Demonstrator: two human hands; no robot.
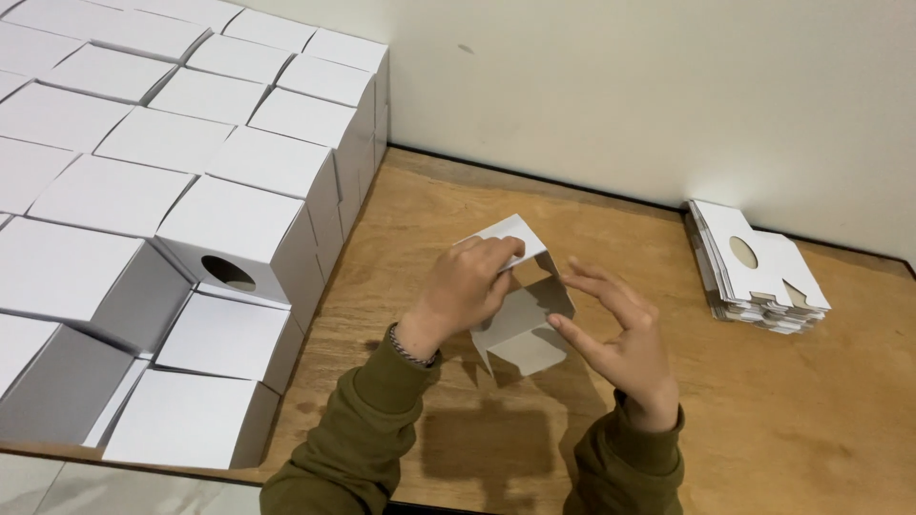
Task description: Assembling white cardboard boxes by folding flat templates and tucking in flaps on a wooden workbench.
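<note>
Mid-frame, just above the counter (763, 420), sits a half-formed white carton (523, 324): top flap tilted up toward upper centre, grey inside showing, bottom flaps hanging toward the lower edge. Its long axis runs roughly top-to-bottom of the frame, leaning slightly right at the base.

Left hand (468, 286) is on the carton's left side & upper flap, fingers curled over the flap edge, thumb side pressed in; grip clenched on the carton. Right hand (620, 339) is just right of the carton, palm turned toward it, fingers spread & straight, tips touching or nearly touching the right wall; can't tell which. That grip is released, holding nothing. So the carton lies right of the left hand's hold and left of the right palm, i.e. between the two, w/ the left hand doing the carrying and both about equally near.

Both sleeves are olive green; a beaded band shows at the left wrist.

Further out: right side of frame, well apart from the hands, a stack of flat unfolded blanks (759, 272), the top one w/ an oval cutout. Left half of frame, a big block of finished white boxes (172, 172) stacked in rows, one facing the hands w/ a round hole (229, 275). Pale wall (668, 86) behind, upper right.
</note>
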